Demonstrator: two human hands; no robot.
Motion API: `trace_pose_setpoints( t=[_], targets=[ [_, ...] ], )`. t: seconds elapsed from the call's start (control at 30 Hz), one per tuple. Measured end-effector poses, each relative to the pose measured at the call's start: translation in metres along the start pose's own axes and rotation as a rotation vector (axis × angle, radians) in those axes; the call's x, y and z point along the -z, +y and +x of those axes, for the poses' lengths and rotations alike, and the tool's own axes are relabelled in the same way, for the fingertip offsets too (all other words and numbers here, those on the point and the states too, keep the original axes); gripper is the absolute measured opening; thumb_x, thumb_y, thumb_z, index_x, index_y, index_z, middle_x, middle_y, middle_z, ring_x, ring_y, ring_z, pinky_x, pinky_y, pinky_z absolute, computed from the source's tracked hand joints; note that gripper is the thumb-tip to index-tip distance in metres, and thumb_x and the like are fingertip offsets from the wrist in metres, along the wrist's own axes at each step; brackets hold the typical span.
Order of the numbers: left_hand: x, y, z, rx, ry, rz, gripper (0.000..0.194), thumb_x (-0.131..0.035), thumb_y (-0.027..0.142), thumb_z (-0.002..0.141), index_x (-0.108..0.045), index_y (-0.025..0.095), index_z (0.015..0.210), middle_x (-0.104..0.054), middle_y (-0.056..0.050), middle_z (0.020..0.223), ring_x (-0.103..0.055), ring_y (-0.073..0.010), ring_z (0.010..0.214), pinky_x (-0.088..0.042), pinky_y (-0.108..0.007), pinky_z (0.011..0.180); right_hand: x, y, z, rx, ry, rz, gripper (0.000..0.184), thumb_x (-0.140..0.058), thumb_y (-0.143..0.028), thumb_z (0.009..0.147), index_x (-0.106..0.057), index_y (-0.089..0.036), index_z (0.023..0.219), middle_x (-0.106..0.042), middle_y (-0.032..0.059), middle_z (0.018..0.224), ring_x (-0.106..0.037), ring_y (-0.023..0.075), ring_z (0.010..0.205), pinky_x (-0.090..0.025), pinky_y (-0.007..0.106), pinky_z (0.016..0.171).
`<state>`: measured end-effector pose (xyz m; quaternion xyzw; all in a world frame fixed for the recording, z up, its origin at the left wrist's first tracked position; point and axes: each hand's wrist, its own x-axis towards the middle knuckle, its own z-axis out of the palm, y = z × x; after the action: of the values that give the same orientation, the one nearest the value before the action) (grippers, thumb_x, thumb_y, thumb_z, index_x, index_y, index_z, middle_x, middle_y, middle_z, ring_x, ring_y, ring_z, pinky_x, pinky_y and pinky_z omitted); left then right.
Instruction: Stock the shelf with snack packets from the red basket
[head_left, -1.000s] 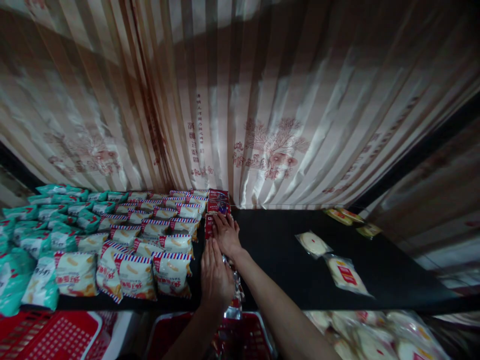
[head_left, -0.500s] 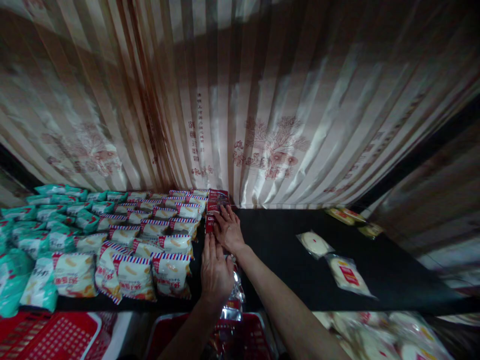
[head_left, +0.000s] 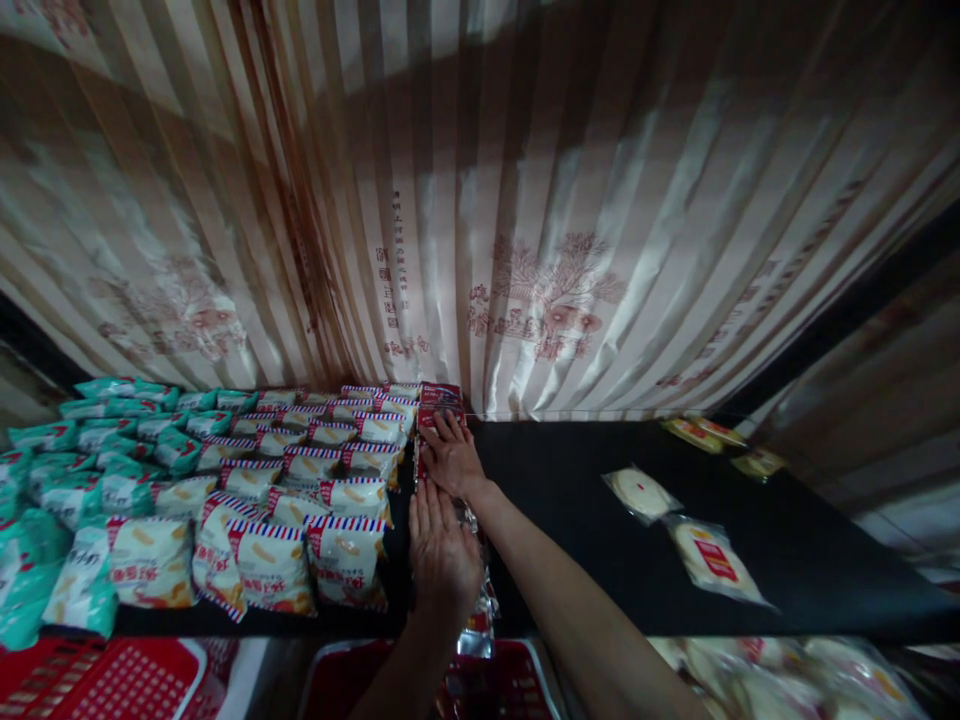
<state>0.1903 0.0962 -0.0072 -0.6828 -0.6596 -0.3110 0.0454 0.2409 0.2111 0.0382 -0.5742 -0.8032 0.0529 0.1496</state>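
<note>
hands point(head_left: 456, 462) flat on red packets point(head_left: 441, 396) | bags point(head_left: 347, 562) left | black tabletop point(head_left: 555, 490) right

1. The left hand point(head_left: 446, 555) lies palm down and flat, its fingers straight, close together and pointing forward, with the thumb on the inner side.
2. The right hand point(head_left: 454, 462) is farther forward, also palm down and open, its fingers slightly spread and angled forward and to the left.
3. The left fingertips sit just behind the right hand; whether they touch it is unclear.
4. The left forearm point(head_left: 409, 660) is bare and rises from below; the bare right forearm point(head_left: 570, 600) slants in from the lower right.
</note>
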Motion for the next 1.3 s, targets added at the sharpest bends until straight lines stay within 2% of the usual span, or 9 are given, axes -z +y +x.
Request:
trace_pose_setpoints(
  t=[0.13, 0.3, 0.6, 0.87, 1.3],
  targets=[
    [-0.001, 0.000, 0.000, 0.011, -0.010, 0.002, 0.048, -0.041, 0.015, 0.078, -0.054, -0.001, 0.120, -0.051, -0.023, 0.131, -0.040, -0.0323, 0.129, -0.033, -0.051, 0.107, -0.005, 0.002, 0.000, -0.006, 0.007, -0.012, 0.045, -0.039, -0.043, 0.090, -0.047, -0.031, 0.133, -0.031, 0.0035, 0.149, -0.011, 0.0257, 0.141, -0.011, 0.046, 0.110],
    [-0.002, 0.000, -0.001, -0.005, -0.011, 0.016, 0.048, -0.042, 0.015, 0.077, -0.054, -0.004, 0.120, -0.050, -0.026, 0.131, -0.041, -0.0331, 0.127, -0.033, -0.051, 0.106, -0.012, 0.005, 0.001, -0.036, -0.004, -0.007, 0.047, -0.035, -0.050, 0.091, -0.044, -0.034, 0.134, -0.031, 0.0018, 0.150, -0.012, 0.0258, 0.141, -0.011, 0.047, 0.109],
    [-0.007, -0.003, -0.002, -0.004, -0.031, 0.028, 0.046, -0.042, 0.017, 0.080, -0.054, -0.002, 0.121, -0.050, -0.025, 0.131, -0.040, -0.0322, 0.128, -0.035, -0.049, 0.105, -0.013, 0.006, 0.000, -0.057, -0.028, 0.028, 0.048, -0.032, -0.050, 0.091, -0.045, -0.033, 0.133, -0.032, 0.0000, 0.149, -0.016, 0.0252, 0.140, -0.012, 0.046, 0.109],
    [-0.007, -0.004, -0.003, -0.027, 0.010, 0.034, 0.043, -0.038, 0.016, 0.083, -0.055, -0.002, 0.119, -0.051, -0.025, 0.129, -0.041, -0.0316, 0.127, -0.036, -0.048, 0.104, -0.017, 0.005, 0.001, -0.068, -0.019, 0.032, 0.046, -0.033, -0.049, 0.091, -0.047, -0.033, 0.131, -0.035, -0.0015, 0.148, -0.015, 0.0226, 0.140, -0.012, 0.045, 0.110],
    [-0.007, -0.004, -0.001, -0.014, 0.007, -0.004, 0.044, -0.037, 0.015, 0.082, -0.055, -0.002, 0.119, -0.052, -0.026, 0.128, -0.043, -0.0322, 0.125, -0.038, -0.051, 0.101, -0.018, 0.004, 0.001, -0.080, -0.012, 0.036, 0.045, -0.033, -0.048, 0.091, -0.048, -0.034, 0.130, -0.036, -0.0023, 0.147, -0.017, 0.0235, 0.139, -0.015, 0.045, 0.109]
  ],
)
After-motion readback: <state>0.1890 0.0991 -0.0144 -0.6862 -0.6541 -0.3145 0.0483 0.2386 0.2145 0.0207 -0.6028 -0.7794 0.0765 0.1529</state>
